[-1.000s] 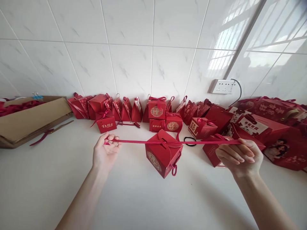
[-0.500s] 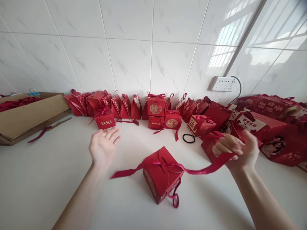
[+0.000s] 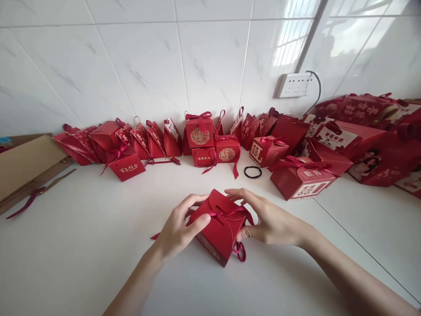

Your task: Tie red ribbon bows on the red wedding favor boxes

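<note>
A red gift box [image 3: 219, 239] with interlocking curved flaps sits on the white table, one corner pointing towards me. Across its top runs a dark red ribbon [image 3: 232, 215], tied at the middle. My left hand [image 3: 177, 230] clasps the box's left side, thumb on the lid by the knot and fingers partly hidden behind. On the opposite side my right hand [image 3: 268, 219] holds the box, its fingers at the back corner and thumb at the right edge. A twisted cord handle [image 3: 241, 252] hangs out at the lower right. One ribbon tail pokes out beneath my left hand.
Red boxes and bags line the tiled wall, among them a small stack [image 3: 199, 137] in the middle. A black hair tie [image 3: 253, 172] lies in front of them. A cardboard box [image 3: 36, 164] stands left, a larger red box [image 3: 301, 177] right, below a power socket [image 3: 294, 85].
My right hand has let go of the ribbon end and come inward to the box. My left hand has moved down and right onto its other side. The camera view has shifted.
</note>
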`<state>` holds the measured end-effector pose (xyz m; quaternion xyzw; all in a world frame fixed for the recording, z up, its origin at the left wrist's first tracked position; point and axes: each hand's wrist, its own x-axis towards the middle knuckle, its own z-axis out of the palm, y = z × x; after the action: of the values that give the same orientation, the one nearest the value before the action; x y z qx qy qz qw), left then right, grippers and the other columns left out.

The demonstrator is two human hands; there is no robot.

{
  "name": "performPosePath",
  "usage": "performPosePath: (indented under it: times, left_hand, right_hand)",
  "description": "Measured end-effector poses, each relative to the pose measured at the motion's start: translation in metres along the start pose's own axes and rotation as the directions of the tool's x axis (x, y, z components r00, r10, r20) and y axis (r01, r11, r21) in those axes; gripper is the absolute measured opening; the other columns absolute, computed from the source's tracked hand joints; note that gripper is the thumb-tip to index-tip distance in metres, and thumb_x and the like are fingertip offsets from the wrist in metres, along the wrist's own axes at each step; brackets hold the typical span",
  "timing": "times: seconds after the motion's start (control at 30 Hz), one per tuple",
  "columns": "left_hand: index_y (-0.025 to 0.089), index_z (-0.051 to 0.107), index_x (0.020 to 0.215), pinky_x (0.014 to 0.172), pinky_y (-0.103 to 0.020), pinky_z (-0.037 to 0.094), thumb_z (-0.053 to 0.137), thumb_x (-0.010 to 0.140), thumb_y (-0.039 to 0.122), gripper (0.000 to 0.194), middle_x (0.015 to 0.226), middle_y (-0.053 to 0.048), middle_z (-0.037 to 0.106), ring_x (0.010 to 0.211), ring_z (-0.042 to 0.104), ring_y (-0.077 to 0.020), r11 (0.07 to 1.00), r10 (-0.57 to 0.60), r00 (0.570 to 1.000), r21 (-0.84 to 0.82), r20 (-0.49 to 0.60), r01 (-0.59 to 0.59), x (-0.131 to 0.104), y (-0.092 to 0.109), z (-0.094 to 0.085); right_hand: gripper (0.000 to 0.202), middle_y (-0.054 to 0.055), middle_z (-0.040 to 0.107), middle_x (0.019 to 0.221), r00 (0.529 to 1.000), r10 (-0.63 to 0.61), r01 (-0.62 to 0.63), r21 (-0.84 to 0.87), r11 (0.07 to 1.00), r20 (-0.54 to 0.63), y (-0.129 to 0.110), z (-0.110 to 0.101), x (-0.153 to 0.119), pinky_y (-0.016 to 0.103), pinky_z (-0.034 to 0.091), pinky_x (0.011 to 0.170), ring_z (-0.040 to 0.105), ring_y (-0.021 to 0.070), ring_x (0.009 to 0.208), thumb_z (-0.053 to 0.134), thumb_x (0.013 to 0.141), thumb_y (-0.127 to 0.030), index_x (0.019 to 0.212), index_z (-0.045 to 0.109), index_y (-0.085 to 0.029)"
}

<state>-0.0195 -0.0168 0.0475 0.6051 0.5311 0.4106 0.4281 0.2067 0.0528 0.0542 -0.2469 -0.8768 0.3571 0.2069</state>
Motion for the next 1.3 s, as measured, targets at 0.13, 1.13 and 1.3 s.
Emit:
performPosePath:
  times: [0.13, 1.13, 1.3]
  left_hand:
    - [0.023, 0.059, 0.105, 0.083, -0.031, 0.048, 0.061, 0.081, 0.043, 0.031, 0.111, -0.006, 0.064, 0.103, 0.059, -0.0244, 0.997, 0.009, 0.998, 0.075, -0.060, -0.004, 0.001, -0.004, -0.002]
    - [0.020, 0.039, 0.065, 0.046, -0.020, 0.028, 0.065, 0.074, 0.051, 0.041, 0.049, 0.008, 0.044, 0.046, 0.037, -0.0076, 0.945, -0.286, 0.958, 0.175, 0.026, 0.277, -0.007, 0.012, -0.004]
    - [0.018, 0.047, 0.060, 0.041, -0.018, 0.025, 0.064, 0.075, 0.051, 0.040, 0.045, 0.008, 0.039, 0.041, 0.036, -0.0060, 0.965, -0.251, 0.959, 0.116, 0.131, 0.236, -0.007, 0.011, -0.010]
  right_hand:
    - [0.052, 0.009, 0.064, 0.114, 0.993, 0.049, -0.053, -0.041, 0.998, -0.103, 0.011, -0.005, 0.003, 0.039, 0.053, 0.086, 0.063, 0.0235, 0.097, 0.068, 0.078, -0.022, 0.126, 0.048, -0.024]
    - [0.040, -0.002, 0.057, 0.058, 0.891, 0.451, -0.447, 0.275, 0.851, 0.052, 0.005, -0.032, 0.003, 0.023, 0.033, 0.051, 0.051, 0.0113, 0.054, 0.057, 0.082, -0.057, 0.073, 0.050, -0.018]
    - [0.041, -0.005, 0.044, 0.058, 0.918, 0.380, -0.397, 0.304, 0.866, 0.115, 0.008, -0.031, 0.002, 0.023, 0.023, 0.048, 0.035, 0.0076, 0.052, 0.064, 0.077, -0.056, 0.070, 0.052, -0.017]
